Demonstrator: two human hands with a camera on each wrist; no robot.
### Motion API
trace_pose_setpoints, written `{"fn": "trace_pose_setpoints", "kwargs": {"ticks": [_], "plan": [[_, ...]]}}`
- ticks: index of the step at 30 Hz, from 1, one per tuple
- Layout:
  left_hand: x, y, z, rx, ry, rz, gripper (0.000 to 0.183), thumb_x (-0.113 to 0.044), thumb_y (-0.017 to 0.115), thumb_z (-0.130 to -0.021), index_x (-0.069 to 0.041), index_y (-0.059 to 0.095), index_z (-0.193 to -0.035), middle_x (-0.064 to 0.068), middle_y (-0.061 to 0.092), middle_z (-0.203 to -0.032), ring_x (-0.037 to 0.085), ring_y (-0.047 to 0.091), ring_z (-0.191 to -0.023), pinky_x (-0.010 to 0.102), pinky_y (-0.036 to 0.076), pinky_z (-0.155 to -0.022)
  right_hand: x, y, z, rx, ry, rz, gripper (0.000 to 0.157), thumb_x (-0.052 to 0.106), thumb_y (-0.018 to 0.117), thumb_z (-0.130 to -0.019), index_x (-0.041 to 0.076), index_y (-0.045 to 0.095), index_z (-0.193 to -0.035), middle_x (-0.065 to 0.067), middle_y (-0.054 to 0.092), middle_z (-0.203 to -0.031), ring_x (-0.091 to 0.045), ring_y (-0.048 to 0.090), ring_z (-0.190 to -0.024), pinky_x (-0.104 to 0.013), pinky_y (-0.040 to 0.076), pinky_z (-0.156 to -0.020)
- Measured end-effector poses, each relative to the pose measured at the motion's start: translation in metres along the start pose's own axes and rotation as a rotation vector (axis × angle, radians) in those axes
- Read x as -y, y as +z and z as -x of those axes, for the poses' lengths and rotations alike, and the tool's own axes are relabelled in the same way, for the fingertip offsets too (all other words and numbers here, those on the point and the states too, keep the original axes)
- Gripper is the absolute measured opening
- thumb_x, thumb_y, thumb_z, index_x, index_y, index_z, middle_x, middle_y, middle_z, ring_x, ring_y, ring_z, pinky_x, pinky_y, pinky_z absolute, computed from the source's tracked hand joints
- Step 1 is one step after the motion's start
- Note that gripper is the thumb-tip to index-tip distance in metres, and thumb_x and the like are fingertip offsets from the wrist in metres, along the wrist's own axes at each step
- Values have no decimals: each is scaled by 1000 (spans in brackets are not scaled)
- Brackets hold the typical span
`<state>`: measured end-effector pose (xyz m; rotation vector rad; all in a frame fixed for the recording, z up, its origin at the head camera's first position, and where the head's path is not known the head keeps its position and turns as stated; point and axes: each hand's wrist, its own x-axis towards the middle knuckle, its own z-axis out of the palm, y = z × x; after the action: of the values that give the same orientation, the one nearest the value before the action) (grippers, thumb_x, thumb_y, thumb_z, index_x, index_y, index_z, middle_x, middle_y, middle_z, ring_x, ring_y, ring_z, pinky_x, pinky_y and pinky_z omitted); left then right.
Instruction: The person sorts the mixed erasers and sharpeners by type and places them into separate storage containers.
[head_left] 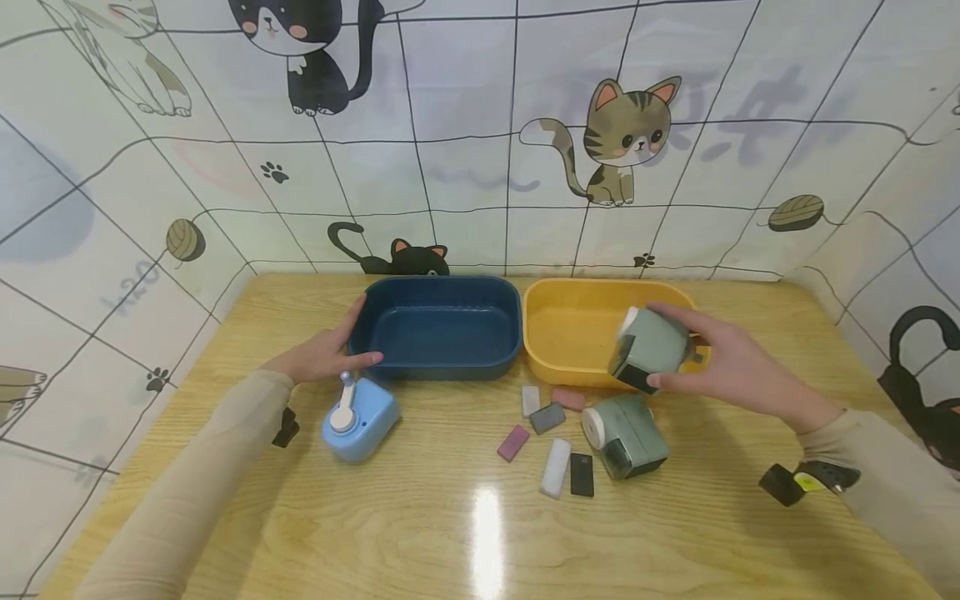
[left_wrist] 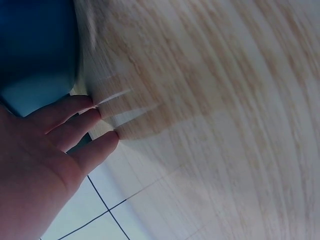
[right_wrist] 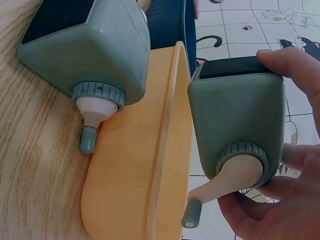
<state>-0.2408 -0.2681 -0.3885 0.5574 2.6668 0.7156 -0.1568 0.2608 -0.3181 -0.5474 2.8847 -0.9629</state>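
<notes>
My right hand (head_left: 738,367) grips a grey-green crank pencil sharpener (head_left: 658,340), holding it above the right side of the yellow bin (head_left: 570,374). In the right wrist view, the held sharpener's pale crank (right_wrist: 235,175) angles down toward the bin's rim. A second grey-green sharpener (head_left: 630,437) lies on the table in front of that bin. At the left end of the dark blue bin (head_left: 442,372) is my left hand (head_left: 326,352), its thumb spread along the front and its fingers against the end. Just below that hand stands a light blue crank sharpener (head_left: 375,417).
Several erasers lie in front of the bins, among them a white one (head_left: 555,468), a black one (head_left: 582,475) and a purple one (head_left: 513,442). Both bins stand side by side on the wooden table (head_left: 420,517), close to a cat-printed backdrop (head_left: 465,175).
</notes>
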Motion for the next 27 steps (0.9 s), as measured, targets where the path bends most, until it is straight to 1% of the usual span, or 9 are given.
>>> {"fn": "trace_pose_setpoints", "kwargs": {"ticks": [7, 10, 11, 14, 16, 21, 23, 25, 27], "plan": [[-1, 0, 0, -3, 7, 6, 108, -55, 60, -89, -13, -15, -153, 7, 47, -70, 24, 54, -71, 46, 40, -83, 4, 3, -2, 3, -21, 3, 88, 31, 83, -76, 9, 38, -148, -22, 53, -128, -41, 54, -102, -52, 45, -79], [-1, 0, -1, -8, 10, 3, 108, -56, 60, -89, -13, -15, -154, 19, 58, -91, 27, 56, -78, 51, 40, -90, 5, 4, -4, 10, -20, 11, 89, 33, 83, -76, 9, 37, -148, -22, 51, -130, -42, 54, -104, -55, 45, -81], [0, 0, -1, -11, 11, 2, 107, -56, 60, -89, -13, -14, -154, 24, 58, -103, 29, 56, -81, 53, 39, -93, 5, 4, -5, 12, -20, 14, 89, 33, 83, -76, 9, 37, -148, -22, 51, -130, -43, 54, -105, -56, 45, -81], [1, 0, -1, -16, 15, 1, 107, -55, 60, -89, -13, -14, -154, 33, 50, -125, 31, 56, -86, 56, 37, -98, 6, 6, -7, 12, -28, 18, 89, 32, 84, -76, 9, 38, -148, -21, 52, -129, -41, 55, -103, -54, 45, -80], [1, 0, -1, -15, 14, 1, 107, -55, 60, -89, -13, -14, -154, 32, 52, -121, 32, 55, -87, 56, 36, -98, 7, 7, -9, 10, -44, 19, 89, 32, 84, -75, 8, 38, -148, -22, 53, -127, -39, 56, -101, -53, 46, -80], [1, 0, 0, -12, 9, -5, 107, -55, 60, -89, -13, -14, -154, 25, 59, -102, 32, 56, -86, 56, 36, -99, 9, 11, -13, 15, -70, 12, 89, 30, 84, -75, 5, 39, -147, -23, 53, -128, -37, 56, -100, -52, 46, -80], [0, 0, 0, -12, 10, -8, 107, -55, 60, -89, -13, -14, -154, 31, 56, -114, 33, 57, -90, 57, 34, -100, 10, 12, -14, 20, -65, 10, 88, 30, 84, -75, 6, 39, -147, -21, 53, -129, -35, 55, -100, -51, 45, -81], [0, 0, 1, -12, 12, -9, 106, -55, 59, -90, -12, -14, -154, 36, 45, -133, 37, 57, -97, 58, 33, -102, 10, 13, -16, 26, -62, 6, 87, 31, 84, -76, 8, 39, -147, -19, 53, -129, -34, 54, -101, -50, 44, -82], [0, 0, 1, -13, 12, -9, 106, -55, 59, -90, -12, -14, -154, 36, 32, -143, 40, 57, -103, 58, 32, -103, 11, 14, -18, 36, -57, -2, 86, 32, 83, -76, 9, 39, -147, -17, 53, -128, -33, 54, -102, -49, 44, -82]]}}
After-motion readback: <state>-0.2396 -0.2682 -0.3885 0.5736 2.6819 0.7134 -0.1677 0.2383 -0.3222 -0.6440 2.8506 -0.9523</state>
